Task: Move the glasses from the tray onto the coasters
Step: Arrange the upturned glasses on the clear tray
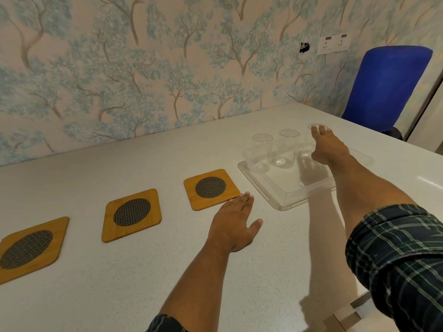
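Note:
A clear plastic tray (285,200) lies on the table at the right. Three clear glasses stand in a row along its far side: a left glass (261,149), a middle glass (287,146) and a right glass (309,137). My right hand (327,147) reaches over the tray with its fingertips on the rim of the right glass, which it largely hides. Three wooden coasters with dark mesh centres lie in a row: the nearest coaster (211,189), a middle coaster (132,214) and a far-left coaster (30,248). My left hand (233,221) rests flat on the table beside the nearest coaster.
The speckled white table (119,295) runs to a wallpapered wall behind. A blue chair (383,85) stands past the table's far right corner. The table's right edge runs close behind the tray.

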A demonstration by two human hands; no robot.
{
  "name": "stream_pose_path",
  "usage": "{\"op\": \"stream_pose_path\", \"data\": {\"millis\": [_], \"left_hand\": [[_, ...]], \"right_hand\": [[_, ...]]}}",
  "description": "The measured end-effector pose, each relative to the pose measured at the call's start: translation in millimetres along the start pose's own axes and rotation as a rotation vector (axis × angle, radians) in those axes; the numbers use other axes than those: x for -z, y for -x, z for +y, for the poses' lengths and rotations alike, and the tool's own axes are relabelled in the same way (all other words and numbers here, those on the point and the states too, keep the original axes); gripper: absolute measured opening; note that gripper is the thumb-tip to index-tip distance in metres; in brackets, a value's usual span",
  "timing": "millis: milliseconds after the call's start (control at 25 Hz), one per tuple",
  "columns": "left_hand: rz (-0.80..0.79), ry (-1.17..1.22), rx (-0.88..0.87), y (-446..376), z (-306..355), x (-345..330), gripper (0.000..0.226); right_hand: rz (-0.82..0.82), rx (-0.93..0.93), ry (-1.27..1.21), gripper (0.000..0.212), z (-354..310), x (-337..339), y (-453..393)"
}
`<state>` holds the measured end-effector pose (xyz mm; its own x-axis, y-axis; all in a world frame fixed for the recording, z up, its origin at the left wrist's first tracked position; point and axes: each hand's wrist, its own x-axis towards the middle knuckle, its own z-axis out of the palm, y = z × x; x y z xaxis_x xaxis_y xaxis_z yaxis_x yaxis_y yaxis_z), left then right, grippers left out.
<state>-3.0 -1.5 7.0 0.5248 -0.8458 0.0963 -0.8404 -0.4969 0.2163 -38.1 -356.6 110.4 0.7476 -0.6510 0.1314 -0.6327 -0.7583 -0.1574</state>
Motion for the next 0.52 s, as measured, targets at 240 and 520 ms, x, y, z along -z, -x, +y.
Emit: {"op": "stream_pose_path", "data": {"millis": [240,520], "left_hand": [[0.001,-0.005,-0.003,-2,-1,-2,0.075],[0.008,-0.001,-0.003,-1,-1,-1,0.075]], "right_hand": [[0.04,-0.017,0.046,0.096,3,-2,14],[0.549,0.214,0.136,0.028,-14,6,39]]}}
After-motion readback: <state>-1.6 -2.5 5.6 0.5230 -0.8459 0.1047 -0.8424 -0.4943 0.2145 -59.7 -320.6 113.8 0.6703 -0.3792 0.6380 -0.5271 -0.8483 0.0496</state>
